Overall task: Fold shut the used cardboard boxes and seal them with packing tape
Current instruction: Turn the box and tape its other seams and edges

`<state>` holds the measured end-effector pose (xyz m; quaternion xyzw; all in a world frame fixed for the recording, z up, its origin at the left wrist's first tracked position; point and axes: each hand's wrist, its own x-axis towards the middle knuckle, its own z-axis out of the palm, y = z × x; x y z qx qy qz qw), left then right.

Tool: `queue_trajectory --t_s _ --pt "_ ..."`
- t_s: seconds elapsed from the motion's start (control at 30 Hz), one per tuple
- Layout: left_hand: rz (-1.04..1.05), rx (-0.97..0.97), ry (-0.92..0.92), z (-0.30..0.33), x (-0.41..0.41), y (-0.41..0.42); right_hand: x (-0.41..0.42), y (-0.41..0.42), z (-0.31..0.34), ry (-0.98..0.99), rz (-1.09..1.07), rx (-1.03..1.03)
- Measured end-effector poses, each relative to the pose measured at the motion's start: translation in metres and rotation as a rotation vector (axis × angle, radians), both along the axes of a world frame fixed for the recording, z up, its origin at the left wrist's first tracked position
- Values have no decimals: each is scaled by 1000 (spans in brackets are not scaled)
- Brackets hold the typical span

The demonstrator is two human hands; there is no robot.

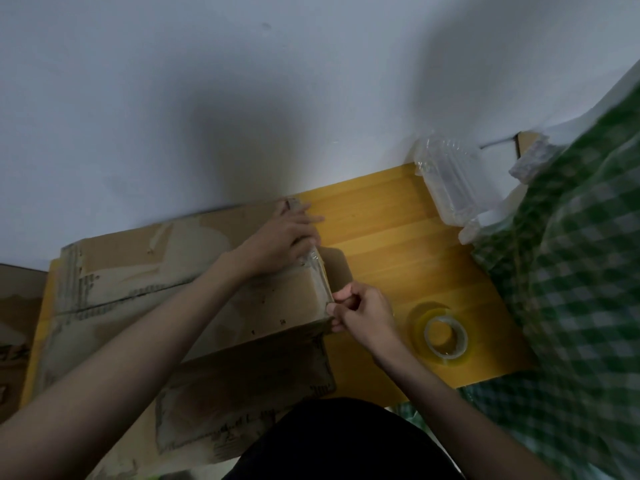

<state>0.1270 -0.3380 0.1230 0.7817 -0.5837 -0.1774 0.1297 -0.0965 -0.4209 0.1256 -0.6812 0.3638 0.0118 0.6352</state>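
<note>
Left hand: you press flat on the cardboard box.
Right hand: you pinch the tape strip at the box's end.
Tape roll: lies on the floor, beside your right hand.

A yellow wooden floor carries flattened cardboard boxes, a tape roll and a clear plastic container.

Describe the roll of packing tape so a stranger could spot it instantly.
Start at the yellow wooden floor. Just right of the person's right hand lies a clear, ring-shaped tape roll, flat on the boards. Nothing else nearby is round with a hole.
</note>
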Motion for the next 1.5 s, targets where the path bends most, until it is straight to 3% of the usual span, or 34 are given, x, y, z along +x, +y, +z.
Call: queue_trajectory --t_s 0.17,0.33,0.5,0.8,1.0,1.2,1.3,1.5 --pt "-133 1 160 -9 -6 11 0 2 2 0 -16 34" --pt "-42 -80 267 -4 -11 -1 0 2 3 3 -14 38" --pt "-83 -33 279 0 -6 -5 -1 0 6 5 -14 71" --pt "-61 -57 99 8 28 -7 1 3 1 -1 -38 20" --pt "78 -65 224 18 28 -14 1 1 1 16 0 -19" --pt "383 -131 87 23 8 33 18 -19 13 133 250 -147" --pt "658 -203 -73 30 15 92 46 -31 17 79 242 -275" --pt "1168 -228 -279 58 31 211 141 -39 21 71 228 -282"
